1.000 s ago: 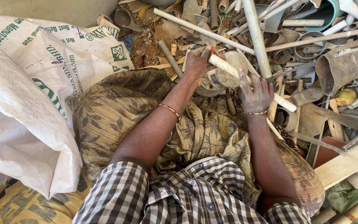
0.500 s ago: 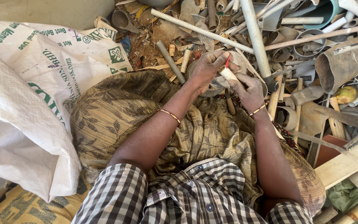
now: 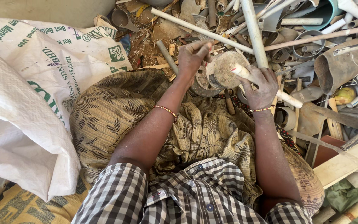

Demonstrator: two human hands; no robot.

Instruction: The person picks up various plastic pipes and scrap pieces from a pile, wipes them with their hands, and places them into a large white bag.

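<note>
Both hands up over my lap, working apart. Right hand [image 3: 261, 87] clamped around a short white pipe piece [image 3: 289, 98], which sticks out both sides of my fist. Its near end touches a round dusty pipe fitting [image 3: 222, 68] sitting between my hands. Left hand [image 3: 193, 56] closed, fingers pinched on something small I can't make out, just beside that fitting. Left of my left arm lies a big white woven sack [image 3: 42, 91], crumpled, with green print and a green square emblem. Beyond both hands, a heap of scrap pipes [image 3: 253, 29], grey and white.
</note>
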